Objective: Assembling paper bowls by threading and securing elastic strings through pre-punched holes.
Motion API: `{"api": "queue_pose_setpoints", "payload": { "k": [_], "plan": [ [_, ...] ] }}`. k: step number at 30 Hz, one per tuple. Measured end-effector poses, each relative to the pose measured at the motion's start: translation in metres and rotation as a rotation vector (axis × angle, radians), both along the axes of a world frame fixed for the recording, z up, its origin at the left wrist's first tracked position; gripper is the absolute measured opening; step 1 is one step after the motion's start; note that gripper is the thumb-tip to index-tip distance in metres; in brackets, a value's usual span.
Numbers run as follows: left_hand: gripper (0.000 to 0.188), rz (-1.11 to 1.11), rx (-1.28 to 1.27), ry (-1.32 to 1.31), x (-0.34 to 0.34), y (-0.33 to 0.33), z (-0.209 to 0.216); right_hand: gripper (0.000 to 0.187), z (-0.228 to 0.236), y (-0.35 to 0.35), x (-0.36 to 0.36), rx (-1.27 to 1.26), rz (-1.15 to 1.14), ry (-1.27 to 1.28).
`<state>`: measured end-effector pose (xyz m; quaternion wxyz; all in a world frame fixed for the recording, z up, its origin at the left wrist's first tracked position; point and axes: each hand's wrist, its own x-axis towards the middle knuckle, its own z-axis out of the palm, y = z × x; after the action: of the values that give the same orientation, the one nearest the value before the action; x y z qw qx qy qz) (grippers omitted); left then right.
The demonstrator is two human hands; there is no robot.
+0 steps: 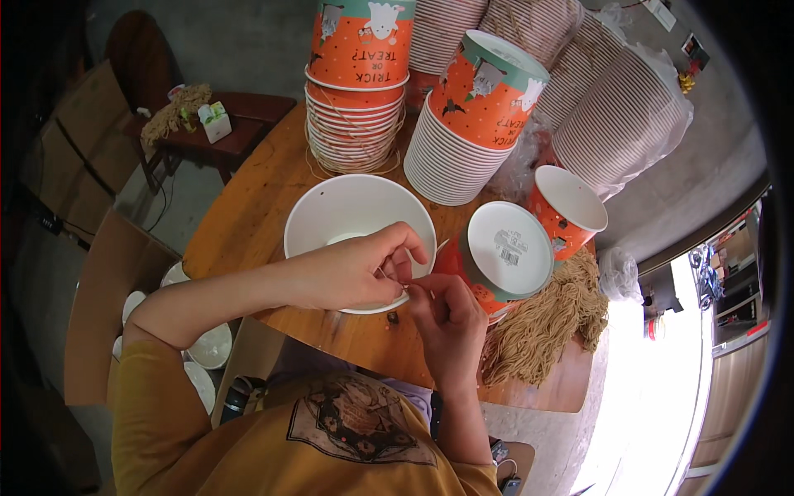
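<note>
A paper bucket (pixel 331 217), white inside, stands mouth up on the wooden table in front of me, with a small hole in its far left wall. My left hand (pixel 372 266) reaches across its mouth, fingers curled and pinched at the near right rim. There my right hand (pixel 449 318) meets it, thumb and forefinger pinched together. Between the fingertips a thin pale cord (pixel 404 288) shows in part; my fingers hide the rest. Just right of my hands, an orange bucket (pixel 509 248) stands upside down with its white base up.
Beyond lie stacks of orange buckets, one stack (pixel 356 124) draped with cords, another (pixel 463 149) beside it, and plastic-wrapped stacks (pixel 616 107). A tilted bucket (pixel 571 198) and a tan cord bundle (pixel 546 322) are at right. White buckets sit in a carton (pixel 103 306) at lower left.
</note>
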<state>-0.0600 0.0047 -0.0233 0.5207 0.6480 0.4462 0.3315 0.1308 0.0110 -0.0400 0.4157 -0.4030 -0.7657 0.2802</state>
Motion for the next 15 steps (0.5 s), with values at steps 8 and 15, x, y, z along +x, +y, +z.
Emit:
{"api": "queue_pose_setpoints", "payload": {
  "k": [8,15],
  "plan": [
    [0.023,-0.013,-0.130,0.137,-0.001,0.004,0.010,0.011,-0.006,0.001,-0.003,-0.021,-0.009,0.016],
    [0.016,0.047,0.115,0.365,0.004,-0.007,0.013,0.012,-0.007,-0.002,-0.004,0.022,-0.023,-0.010]
  ]
}}
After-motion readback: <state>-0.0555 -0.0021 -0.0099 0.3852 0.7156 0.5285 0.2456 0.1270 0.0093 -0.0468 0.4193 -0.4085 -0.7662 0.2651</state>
